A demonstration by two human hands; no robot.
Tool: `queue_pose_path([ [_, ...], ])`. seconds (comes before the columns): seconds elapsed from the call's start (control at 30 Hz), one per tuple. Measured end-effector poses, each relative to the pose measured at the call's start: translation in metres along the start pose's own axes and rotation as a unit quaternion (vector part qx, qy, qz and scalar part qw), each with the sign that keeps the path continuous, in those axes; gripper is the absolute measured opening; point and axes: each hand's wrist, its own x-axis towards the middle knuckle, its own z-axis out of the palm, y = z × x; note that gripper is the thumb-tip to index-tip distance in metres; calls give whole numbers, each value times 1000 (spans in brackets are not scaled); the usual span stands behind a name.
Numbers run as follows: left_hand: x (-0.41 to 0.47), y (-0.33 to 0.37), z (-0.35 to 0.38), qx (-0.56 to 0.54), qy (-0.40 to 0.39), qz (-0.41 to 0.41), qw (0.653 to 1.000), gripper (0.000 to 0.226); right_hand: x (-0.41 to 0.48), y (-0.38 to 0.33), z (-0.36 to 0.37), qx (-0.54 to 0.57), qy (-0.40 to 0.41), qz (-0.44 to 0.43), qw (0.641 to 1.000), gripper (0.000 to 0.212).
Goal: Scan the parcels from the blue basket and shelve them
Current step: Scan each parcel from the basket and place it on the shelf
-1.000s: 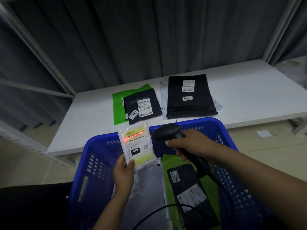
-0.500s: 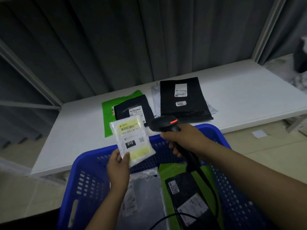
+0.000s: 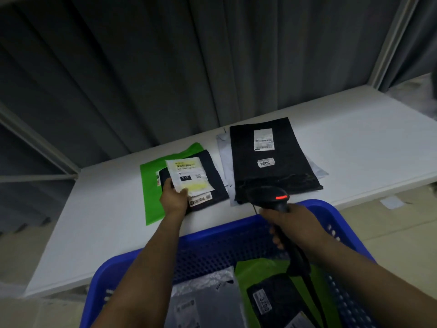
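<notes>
Now left hand pinches the 010 parcel above the black parcel, right hand grips the scanner; released crooked, it could slip.

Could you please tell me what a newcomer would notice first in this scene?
The bright blue basket fills the foreground, with more parcels inside. Beyond it, the left hand holds a white-and-yellow parcel over the dark parcel and green parcel lying on the white shelf. The right hand grips a black scanner over the basket's far rim, its red light glowing.
</notes>
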Motion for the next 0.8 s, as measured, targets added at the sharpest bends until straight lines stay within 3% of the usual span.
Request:
queue_pose_path([
  [0.1,13,-17,9,126,-29,16,992,53,1,4,-3,-24,5,-4,1000,26],
  [0.17,19,-31,11,272,-83,28,958,49,1,7,-5,-39,7,-9,999,27],
  [0.27,19,-33,9,353,-122,36,927,51,-1,9,-6,-75,14,-17,997,27],
  [0.37,3,-18,2,338,-137,71,928,52,-8,9,-8,-120,20,-34,992,30],
  [0.5,-60,0,-10,188,-143,167,957,47,-28,17,-17,-205,26,-59,977,33],
  [0.63,-141,-11,-11,176,-208,277,921,42,-48,43,-34,-252,32,-48,966,31],
  [0.73,-199,-42,0,197,-199,368,887,38,-64,75,-45,-249,49,-16,967,28],
  [0.8,-231,-74,17,194,-247,352,882,42,-73,98,-52,-241,50,6,969,27],
])
